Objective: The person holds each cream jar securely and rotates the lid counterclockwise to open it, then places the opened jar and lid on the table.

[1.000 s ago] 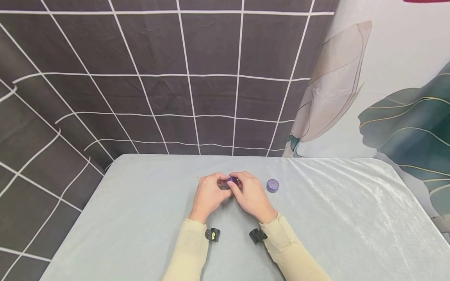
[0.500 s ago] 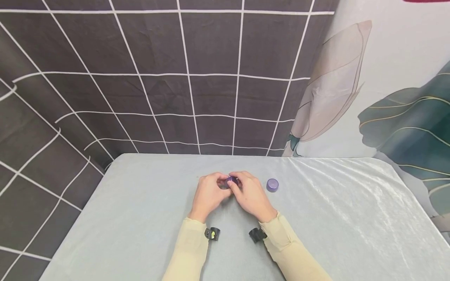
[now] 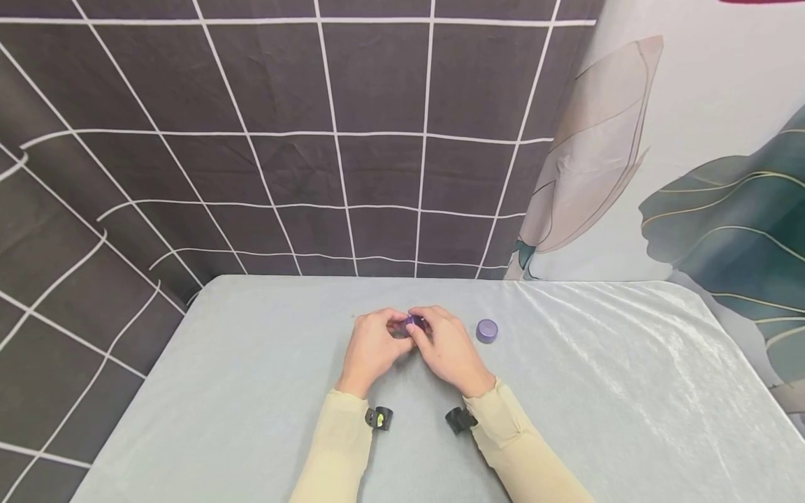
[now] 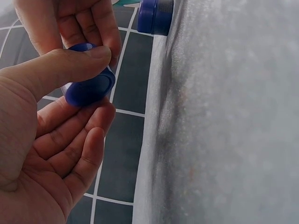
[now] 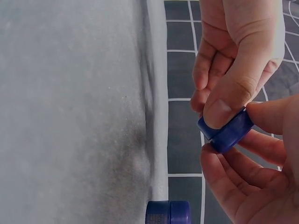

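Observation:
Both hands meet over the middle of the table and hold one small round purple-blue piece [image 3: 416, 322] between them. My left hand [image 3: 396, 327] pinches it, the thumb [image 4: 70, 63] lying across its rim and the fingers curled beneath. My right hand [image 3: 425, 328] grips the same piece [image 5: 226, 130] from the other side with its fingertips. In the left wrist view the piece [image 4: 88, 91] looks like a shallow disc or lid. A second purple round jar [image 3: 487, 331] stands on the cloth just right of my right hand, untouched; it shows as well in the wrist views [image 4: 156, 16] [image 5: 168, 212].
The table [image 3: 251, 391] is covered by a pale grey-blue cloth. A dark cloth with a white grid [image 3: 283, 140] hangs behind and to the left, and a leaf-print wall [image 3: 692, 175] stands at the right. Small black clips [image 3: 380, 418] [image 3: 461, 420] sit at both wrists.

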Action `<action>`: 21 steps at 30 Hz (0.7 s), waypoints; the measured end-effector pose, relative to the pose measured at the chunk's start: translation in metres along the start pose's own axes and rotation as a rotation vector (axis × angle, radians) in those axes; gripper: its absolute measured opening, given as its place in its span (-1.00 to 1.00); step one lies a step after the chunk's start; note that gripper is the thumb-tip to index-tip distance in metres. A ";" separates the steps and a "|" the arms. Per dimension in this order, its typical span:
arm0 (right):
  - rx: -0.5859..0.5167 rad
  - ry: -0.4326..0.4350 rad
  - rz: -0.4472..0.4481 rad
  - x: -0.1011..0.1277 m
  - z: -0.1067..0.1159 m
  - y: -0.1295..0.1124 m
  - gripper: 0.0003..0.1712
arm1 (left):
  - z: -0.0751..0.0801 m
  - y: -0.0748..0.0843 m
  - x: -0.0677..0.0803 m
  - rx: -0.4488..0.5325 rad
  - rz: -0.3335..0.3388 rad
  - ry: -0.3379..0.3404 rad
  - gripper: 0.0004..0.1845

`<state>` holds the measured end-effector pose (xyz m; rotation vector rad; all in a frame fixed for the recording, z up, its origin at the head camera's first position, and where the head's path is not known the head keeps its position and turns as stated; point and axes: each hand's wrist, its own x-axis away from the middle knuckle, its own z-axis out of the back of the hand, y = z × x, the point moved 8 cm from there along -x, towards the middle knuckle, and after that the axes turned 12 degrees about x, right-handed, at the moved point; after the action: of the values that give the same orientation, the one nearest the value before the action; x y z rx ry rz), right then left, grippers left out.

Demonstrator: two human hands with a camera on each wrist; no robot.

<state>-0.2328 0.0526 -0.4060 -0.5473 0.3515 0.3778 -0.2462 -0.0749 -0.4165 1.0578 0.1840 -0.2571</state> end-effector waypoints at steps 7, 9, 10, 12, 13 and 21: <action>-0.006 -0.008 0.005 0.000 -0.001 -0.001 -0.70 | 0.000 -0.001 0.000 -0.009 0.003 -0.001 -0.68; -0.007 -0.009 0.007 -0.001 -0.001 -0.001 -0.70 | 0.000 -0.001 0.000 -0.008 0.002 -0.001 -0.68; -0.006 -0.009 0.009 -0.001 -0.001 -0.001 -0.70 | 0.001 -0.001 0.000 -0.007 0.003 -0.002 -0.69; -0.003 -0.010 0.013 -0.001 -0.001 -0.001 -0.70 | 0.001 -0.002 -0.001 -0.005 0.006 -0.003 -0.68; -0.002 -0.010 0.015 -0.001 -0.001 -0.001 -0.70 | 0.001 -0.002 -0.001 -0.003 0.008 -0.003 -0.68; 0.002 -0.011 0.028 -0.001 0.000 -0.002 -0.71 | 0.001 -0.002 -0.001 -0.003 0.010 -0.002 -0.68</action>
<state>-0.2324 0.0503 -0.4050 -0.5386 0.3495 0.4067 -0.2474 -0.0767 -0.4177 1.0549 0.1768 -0.2489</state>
